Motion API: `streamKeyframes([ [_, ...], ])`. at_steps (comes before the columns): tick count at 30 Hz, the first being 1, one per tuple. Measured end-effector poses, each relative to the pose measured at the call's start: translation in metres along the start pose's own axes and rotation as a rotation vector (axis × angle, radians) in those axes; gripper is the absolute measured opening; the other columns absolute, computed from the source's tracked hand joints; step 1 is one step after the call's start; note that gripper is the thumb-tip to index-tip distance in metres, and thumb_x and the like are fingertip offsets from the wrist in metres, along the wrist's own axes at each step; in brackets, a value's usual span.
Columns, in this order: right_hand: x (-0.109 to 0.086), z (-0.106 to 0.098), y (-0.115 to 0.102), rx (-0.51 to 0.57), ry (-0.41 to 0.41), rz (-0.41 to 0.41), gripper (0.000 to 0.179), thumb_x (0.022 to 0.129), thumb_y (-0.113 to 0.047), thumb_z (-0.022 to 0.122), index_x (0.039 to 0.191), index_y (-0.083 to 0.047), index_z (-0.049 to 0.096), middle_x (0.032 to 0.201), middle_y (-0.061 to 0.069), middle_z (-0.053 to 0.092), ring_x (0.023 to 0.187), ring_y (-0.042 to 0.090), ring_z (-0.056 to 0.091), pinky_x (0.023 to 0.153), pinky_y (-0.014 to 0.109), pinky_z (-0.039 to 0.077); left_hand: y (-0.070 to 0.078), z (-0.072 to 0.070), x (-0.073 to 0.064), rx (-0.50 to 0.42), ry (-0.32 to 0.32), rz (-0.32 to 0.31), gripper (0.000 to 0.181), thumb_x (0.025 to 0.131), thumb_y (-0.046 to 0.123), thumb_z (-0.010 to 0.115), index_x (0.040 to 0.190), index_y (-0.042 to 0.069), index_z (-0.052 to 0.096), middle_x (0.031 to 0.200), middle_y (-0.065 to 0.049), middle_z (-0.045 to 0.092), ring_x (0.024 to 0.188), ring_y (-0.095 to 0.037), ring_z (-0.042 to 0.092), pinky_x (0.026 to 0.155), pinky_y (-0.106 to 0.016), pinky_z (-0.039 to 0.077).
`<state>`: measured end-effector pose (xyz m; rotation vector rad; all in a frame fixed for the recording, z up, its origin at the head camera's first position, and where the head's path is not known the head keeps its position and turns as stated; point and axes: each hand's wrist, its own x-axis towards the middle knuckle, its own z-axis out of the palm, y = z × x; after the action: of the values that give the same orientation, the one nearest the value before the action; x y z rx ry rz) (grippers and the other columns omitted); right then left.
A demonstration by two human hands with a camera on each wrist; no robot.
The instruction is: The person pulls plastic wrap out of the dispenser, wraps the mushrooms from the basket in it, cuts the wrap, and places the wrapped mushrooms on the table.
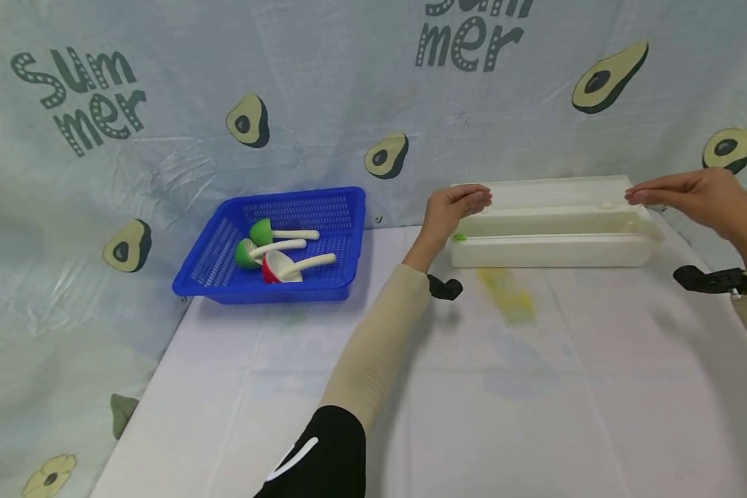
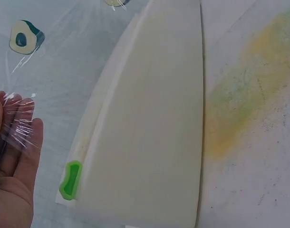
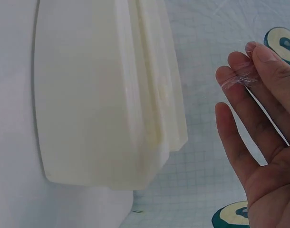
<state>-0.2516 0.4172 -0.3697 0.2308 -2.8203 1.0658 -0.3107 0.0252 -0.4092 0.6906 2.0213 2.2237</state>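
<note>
Clear plastic film (image 2: 21,130) is pinched by my left hand (image 1: 451,213), which is raised at the left end of a long cream-white dispenser box (image 1: 548,252). At the box's right end, the thumb and fingertips of my right hand (image 1: 703,194) pinch film (image 3: 241,80) too. Glossy creases of it show over the fingers in both wrist views. The box's lid (image 1: 560,191) stands open at the back, against the wall covering. A small green slider (image 2: 71,180) sits at the box's left end. Most of the film is too transparent to follow.
To the left stands a blue plastic basket (image 1: 286,293) with several small mushroom-shaped ladles, green (image 1: 263,232) or red (image 1: 270,271), with white handles. A white cloth (image 1: 504,415) with a yellow stain covers the table. Behind hangs an avocado-printed sheet (image 1: 324,90).
</note>
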Motion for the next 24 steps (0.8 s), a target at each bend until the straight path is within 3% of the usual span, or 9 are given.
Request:
streamKeyframes([
  [8, 0.007, -0.009, -0.009, 0.107, 0.019, -0.055, 0.028, 0.104, -0.018, 0.060, 0.126, -0.004, 0.072, 0.091, -0.037, 0.062, 0.083, -0.021, 0.058, 0.069, -0.001, 0.043, 0.020, -0.003, 0.007, -0.008, -0.006, 0.017, 0.025, 0.098, 0.007, 0.064, 0.119, -0.005, 0.072, 0.113, -0.018, 0.074, 0.098, -0.017, 0.074, 0.090, -0.030, 0.057],
  [14, 0.011, -0.018, -0.019, 0.010, 0.013, -0.018, 0.034, 0.105, -0.025, 0.058, 0.130, -0.004, 0.069, 0.091, -0.039, 0.060, 0.083, -0.022, 0.054, 0.076, 0.000, 0.043, 0.034, -0.007, 0.011, 0.015, -0.011, 0.021, 0.026, 0.098, 0.007, 0.064, 0.119, -0.005, 0.072, 0.113, -0.018, 0.074, 0.097, -0.018, 0.074, 0.089, -0.029, 0.058],
  [22, 0.016, -0.031, -0.029, 0.038, 0.017, -0.070, 0.028, 0.107, -0.017, 0.053, 0.125, 0.001, 0.066, 0.091, -0.037, 0.060, 0.083, -0.021, 0.057, 0.071, 0.000, 0.045, 0.057, -0.008, 0.025, 0.005, -0.045, -0.004, 0.026, 0.099, 0.005, 0.063, 0.120, -0.006, 0.071, 0.113, -0.019, 0.074, 0.097, -0.019, 0.074, 0.088, -0.030, 0.058],
  [23, 0.016, -0.033, -0.029, 0.029, 0.008, -0.061, 0.029, 0.108, -0.018, 0.052, 0.126, -0.001, 0.065, 0.091, -0.038, 0.058, 0.083, -0.022, 0.055, 0.082, 0.006, 0.049, 0.060, -0.008, 0.027, 0.005, -0.050, -0.011, 0.026, 0.099, 0.005, 0.063, 0.120, -0.006, 0.071, 0.113, -0.019, 0.073, 0.097, -0.019, 0.074, 0.088, -0.029, 0.058],
  [24, 0.016, -0.035, -0.029, 0.019, 0.002, -0.060, 0.028, 0.108, -0.019, 0.051, 0.126, -0.002, 0.065, 0.092, -0.038, 0.058, 0.084, -0.022, 0.055, 0.082, 0.006, 0.048, 0.064, -0.008, 0.029, 0.005, -0.056, -0.018, 0.026, 0.099, 0.005, 0.063, 0.120, -0.007, 0.071, 0.114, -0.020, 0.073, 0.097, -0.019, 0.074, 0.088, -0.029, 0.058],
])
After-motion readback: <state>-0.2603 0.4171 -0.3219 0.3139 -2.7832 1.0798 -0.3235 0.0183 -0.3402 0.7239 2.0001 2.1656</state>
